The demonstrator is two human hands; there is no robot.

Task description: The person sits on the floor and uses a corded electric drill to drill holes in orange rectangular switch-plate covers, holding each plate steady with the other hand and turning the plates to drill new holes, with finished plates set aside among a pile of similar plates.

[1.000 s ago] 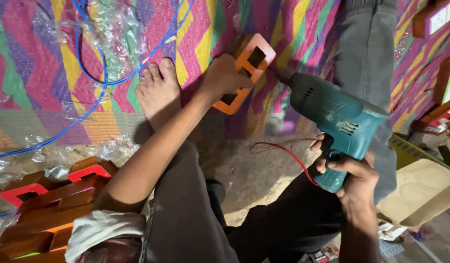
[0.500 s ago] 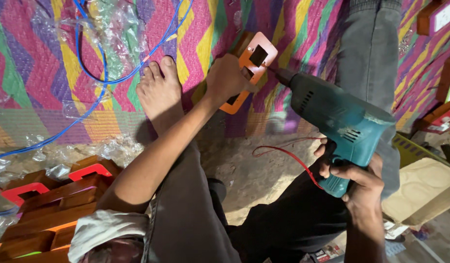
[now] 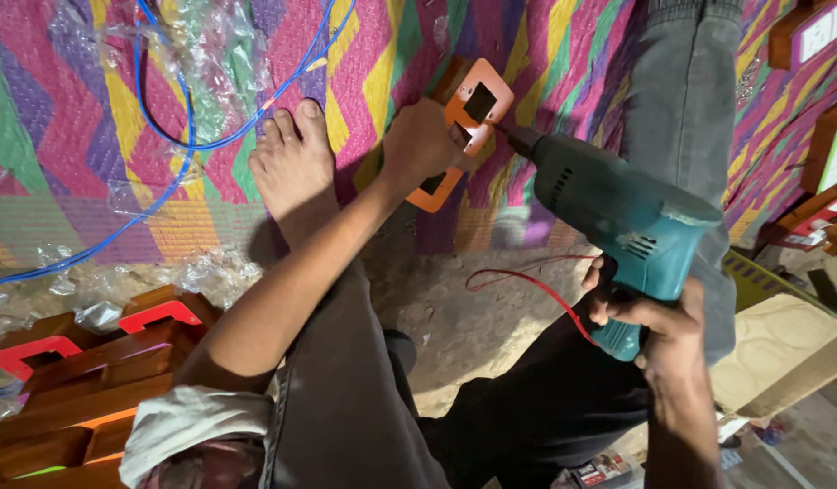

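Observation:
My left hand (image 3: 420,143) grips an orange plate with rectangular cut-outs (image 3: 473,109), fixed on a wooden box, and steadies it on the striped mat. My right hand (image 3: 658,321) holds the grip of a teal electric drill (image 3: 622,213). The drill's tip touches the orange plate near its middle, just right of my left fingers. My bare foot (image 3: 294,167) rests on the mat left of the plate. A red wire (image 3: 527,285) runs from the drill over the ground.
A stack of wooden boxes with orange and red plates (image 3: 83,362) lies at lower left. A blue cable (image 3: 178,136) and clear plastic wrap (image 3: 187,77) cross the colourful mat (image 3: 65,172). More wooden boxes (image 3: 826,136) and a pale carved wooden block (image 3: 785,349) stand at right.
The orange plate and my left hand have shifted up and right, and the drill has followed, its tip now pressed on the plate.

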